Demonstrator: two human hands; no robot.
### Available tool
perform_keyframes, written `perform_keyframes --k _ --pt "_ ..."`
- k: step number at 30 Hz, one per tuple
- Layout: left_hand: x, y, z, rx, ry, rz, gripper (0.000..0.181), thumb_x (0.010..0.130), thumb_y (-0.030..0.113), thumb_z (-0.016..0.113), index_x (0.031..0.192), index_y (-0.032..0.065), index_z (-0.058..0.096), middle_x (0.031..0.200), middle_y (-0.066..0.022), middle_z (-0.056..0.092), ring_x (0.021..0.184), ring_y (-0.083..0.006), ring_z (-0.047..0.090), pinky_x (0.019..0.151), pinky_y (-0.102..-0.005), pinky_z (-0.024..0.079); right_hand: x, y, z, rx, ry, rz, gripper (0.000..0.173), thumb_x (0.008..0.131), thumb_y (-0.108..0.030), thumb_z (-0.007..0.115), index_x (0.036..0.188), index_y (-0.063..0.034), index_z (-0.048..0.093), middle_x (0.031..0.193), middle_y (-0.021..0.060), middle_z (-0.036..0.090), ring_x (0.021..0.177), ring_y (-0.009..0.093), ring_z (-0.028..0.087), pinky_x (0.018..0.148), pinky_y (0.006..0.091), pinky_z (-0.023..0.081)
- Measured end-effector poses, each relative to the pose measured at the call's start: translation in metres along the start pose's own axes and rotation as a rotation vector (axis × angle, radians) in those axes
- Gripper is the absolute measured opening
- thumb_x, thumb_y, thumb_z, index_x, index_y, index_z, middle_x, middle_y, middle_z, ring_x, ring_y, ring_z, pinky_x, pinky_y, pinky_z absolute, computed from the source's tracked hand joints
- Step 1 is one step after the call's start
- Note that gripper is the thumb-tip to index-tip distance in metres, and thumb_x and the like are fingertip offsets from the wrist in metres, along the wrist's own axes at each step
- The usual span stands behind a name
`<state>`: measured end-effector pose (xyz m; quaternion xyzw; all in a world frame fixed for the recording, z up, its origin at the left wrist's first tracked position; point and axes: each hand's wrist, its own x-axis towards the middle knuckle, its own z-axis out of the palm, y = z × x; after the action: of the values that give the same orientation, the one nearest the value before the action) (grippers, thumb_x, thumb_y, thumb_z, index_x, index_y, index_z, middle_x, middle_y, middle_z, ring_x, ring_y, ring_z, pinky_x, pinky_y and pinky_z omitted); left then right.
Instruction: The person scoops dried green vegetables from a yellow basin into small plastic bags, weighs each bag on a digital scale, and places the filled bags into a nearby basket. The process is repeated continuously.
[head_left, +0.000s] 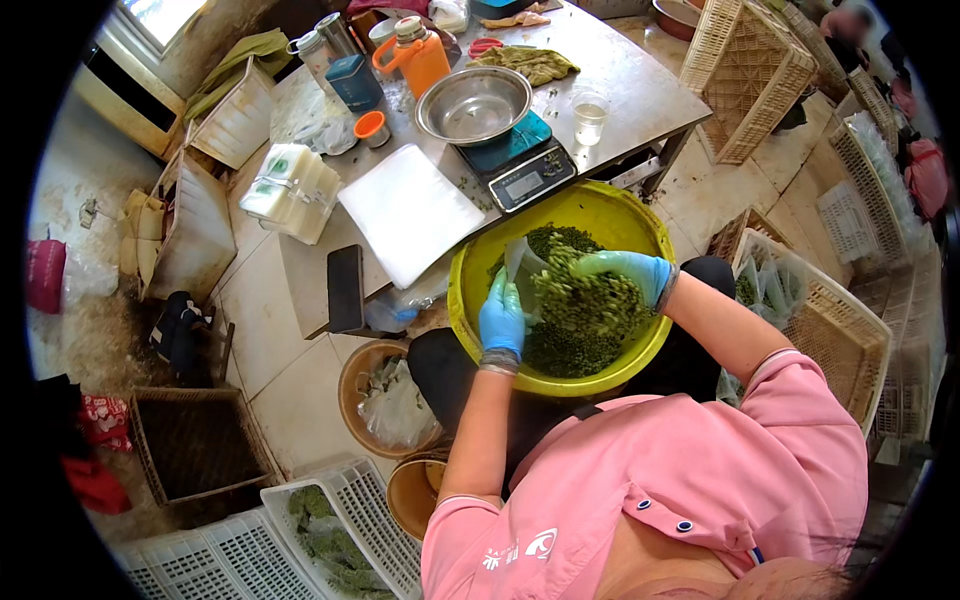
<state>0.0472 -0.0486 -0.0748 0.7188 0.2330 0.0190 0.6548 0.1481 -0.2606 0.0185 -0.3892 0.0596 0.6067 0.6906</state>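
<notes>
My left hand (502, 319), in a blue glove, holds a clear plastic bag (527, 266) with its mouth turned towards the right. My right hand (634, 271), gloved the same way, is at the bag's mouth among small green berries (592, 300), which look like fresh green peppercorns. Many of these berries are blurred by motion, and my right fingertips are partly hidden by them. Both hands are over a yellow plastic basin (652, 217), which rests at my lap and holds a heap of the berries (574, 356).
A metal table (637, 82) ahead bears a digital scale (525, 176) with a steel bowl (474, 105), white plastic sheets (409, 214), bundled bags (291, 187), a phone (345, 289) and a cup (589, 120). Crates (847, 337) flank me; a bucket (349, 397) stands left.
</notes>
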Motion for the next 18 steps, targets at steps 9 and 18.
perform_keyframes --k 9,18 --pt "0.001 -0.006 0.014 0.038 0.021 0.059 0.041 0.103 0.028 0.046 0.141 0.0125 0.051 0.085 -0.0112 0.067 0.056 -0.0167 0.064 0.05 -0.0311 0.053 0.005 -0.012 0.039 -0.162 0.208 -0.098 0.034 0.097 -0.026 0.062 0.121 -0.0039 0.063 0.115 0.0068 0.069 0.098 0.015 0.067 0.088 0.0277 0.053" --pt "0.019 -0.029 0.017 0.128 0.013 0.285 0.046 0.105 0.033 0.04 0.148 0.0159 0.041 0.112 -0.0129 0.067 0.061 -0.0184 0.068 0.046 -0.03 0.055 0.037 -0.004 0.035 -0.052 0.267 -0.219 0.027 0.096 -0.027 0.06 0.111 -0.0045 0.065 0.099 0.0096 0.072 0.081 0.021 0.071 0.072 0.036 0.06"
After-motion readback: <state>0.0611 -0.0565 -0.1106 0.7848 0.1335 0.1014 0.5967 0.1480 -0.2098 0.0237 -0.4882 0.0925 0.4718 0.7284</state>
